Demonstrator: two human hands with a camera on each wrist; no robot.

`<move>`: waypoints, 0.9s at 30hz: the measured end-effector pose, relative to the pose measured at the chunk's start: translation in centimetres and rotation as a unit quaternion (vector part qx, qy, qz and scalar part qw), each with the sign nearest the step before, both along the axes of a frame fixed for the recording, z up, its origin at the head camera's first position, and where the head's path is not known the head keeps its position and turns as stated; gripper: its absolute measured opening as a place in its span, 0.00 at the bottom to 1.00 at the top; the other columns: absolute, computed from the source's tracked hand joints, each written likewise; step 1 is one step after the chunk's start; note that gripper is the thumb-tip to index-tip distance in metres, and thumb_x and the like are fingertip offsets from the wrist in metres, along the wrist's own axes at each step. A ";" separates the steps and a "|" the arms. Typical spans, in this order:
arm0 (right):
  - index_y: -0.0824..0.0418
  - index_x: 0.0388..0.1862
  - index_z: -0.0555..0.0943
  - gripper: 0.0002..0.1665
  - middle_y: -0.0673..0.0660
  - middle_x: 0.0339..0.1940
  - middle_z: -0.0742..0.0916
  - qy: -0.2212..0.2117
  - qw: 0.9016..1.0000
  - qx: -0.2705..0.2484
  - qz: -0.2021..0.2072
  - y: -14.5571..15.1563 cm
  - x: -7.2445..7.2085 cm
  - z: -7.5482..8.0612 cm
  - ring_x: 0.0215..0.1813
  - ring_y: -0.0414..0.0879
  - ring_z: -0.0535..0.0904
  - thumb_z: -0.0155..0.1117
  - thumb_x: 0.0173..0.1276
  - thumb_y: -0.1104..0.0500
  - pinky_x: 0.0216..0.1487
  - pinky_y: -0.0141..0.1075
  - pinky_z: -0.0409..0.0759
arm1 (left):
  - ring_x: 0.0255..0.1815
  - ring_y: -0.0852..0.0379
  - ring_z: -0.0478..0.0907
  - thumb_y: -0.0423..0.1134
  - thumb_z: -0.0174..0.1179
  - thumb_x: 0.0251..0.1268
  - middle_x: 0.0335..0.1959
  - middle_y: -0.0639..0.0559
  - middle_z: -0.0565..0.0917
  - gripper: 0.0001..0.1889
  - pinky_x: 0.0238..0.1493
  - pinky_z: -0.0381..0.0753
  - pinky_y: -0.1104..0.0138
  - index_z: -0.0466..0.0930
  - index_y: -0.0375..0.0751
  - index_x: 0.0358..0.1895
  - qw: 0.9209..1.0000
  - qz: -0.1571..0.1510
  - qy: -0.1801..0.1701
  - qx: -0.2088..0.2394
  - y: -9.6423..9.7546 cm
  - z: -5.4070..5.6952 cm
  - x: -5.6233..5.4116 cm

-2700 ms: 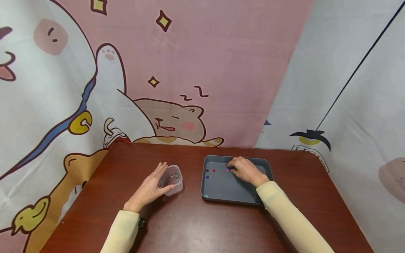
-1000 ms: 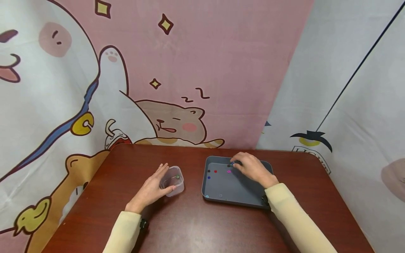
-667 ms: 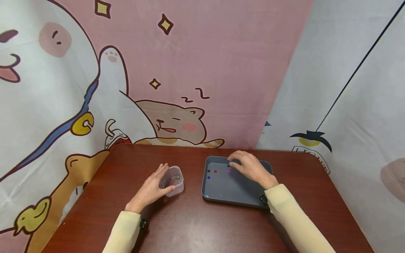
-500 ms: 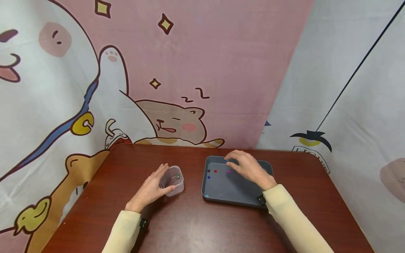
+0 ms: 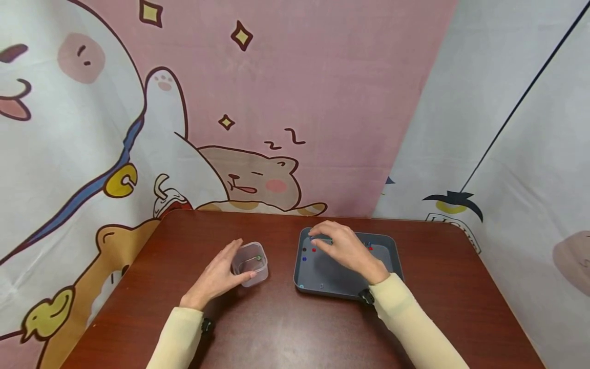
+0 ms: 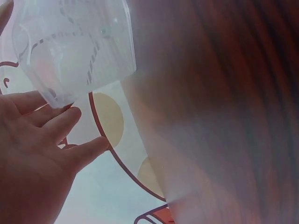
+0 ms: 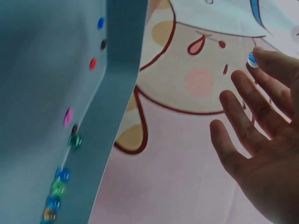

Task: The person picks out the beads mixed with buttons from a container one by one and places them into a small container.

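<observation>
My left hand (image 5: 214,279) holds a small clear plastic container (image 5: 262,270), thumb on its near side and fingers along its left. Inside the container lies a green bead (image 5: 259,258) with a thin pale line beside it. In the left wrist view, the fingertips meet the lower edge of the container (image 6: 112,56). My right hand (image 5: 348,251) hovers over the far left part of a grey tray (image 5: 341,289). Between its thumb and index finger it pinches a blue and clear bead (image 7: 252,59), while the other fingers are spread.
Several small coloured beads lie in the tray, among them a red bead (image 7: 93,63), a pink bead (image 7: 68,116) and a green bead (image 7: 74,141). The tray's raised wall (image 7: 126,51) surrounds them. A patterned cloth (image 5: 345,102) hangs behind the brown table (image 5: 276,328).
My right hand has risen from the tray's far side and moved left with the bead, uncovering beads at the far right. My left hand and the container stay nearly where they were.
</observation>
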State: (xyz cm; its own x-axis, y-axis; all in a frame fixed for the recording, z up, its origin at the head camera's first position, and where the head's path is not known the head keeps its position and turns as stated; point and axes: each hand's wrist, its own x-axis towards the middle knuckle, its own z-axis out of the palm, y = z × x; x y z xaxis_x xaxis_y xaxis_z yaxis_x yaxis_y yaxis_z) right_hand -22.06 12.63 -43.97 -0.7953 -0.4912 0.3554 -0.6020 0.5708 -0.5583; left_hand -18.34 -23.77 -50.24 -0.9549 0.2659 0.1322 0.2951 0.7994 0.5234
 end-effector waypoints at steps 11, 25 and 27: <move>0.54 0.53 0.88 0.12 0.48 0.54 0.87 0.000 0.999 -0.021 0.028 -3.0 1.0 0.0 0.57 0.43 0.83 0.70 0.73 0.56 0.57 0.44 0.83 | 0.75 0.30 0.66 0.66 0.71 0.58 0.80 0.33 0.61 0.55 0.69 0.67 0.36 0.60 0.38 0.81 0.999 0.015 -0.036 -0.005 -0.2 0.1 0.3; 0.54 0.55 0.88 0.14 0.49 0.56 0.87 -0.009 0.998 -0.034 0.044 -7.7 2.1 -1.1 0.59 0.44 0.82 0.67 0.76 0.51 0.59 0.43 0.82 | 0.73 0.32 0.69 0.60 0.73 0.60 0.77 0.29 0.64 0.51 0.68 0.71 0.40 0.62 0.34 0.79 1.000 0.003 -0.026 0.013 -0.7 -0.2 0.3; 0.55 0.55 0.88 0.14 0.49 0.55 0.87 -0.004 0.998 -0.035 0.043 -8.2 2.2 -1.3 0.59 0.44 0.82 0.67 0.76 0.51 0.60 0.44 0.81 | 0.73 0.32 0.69 0.61 0.73 0.60 0.77 0.29 0.65 0.51 0.68 0.72 0.40 0.63 0.34 0.79 1.000 -0.001 -0.021 0.014 -0.8 -0.3 0.3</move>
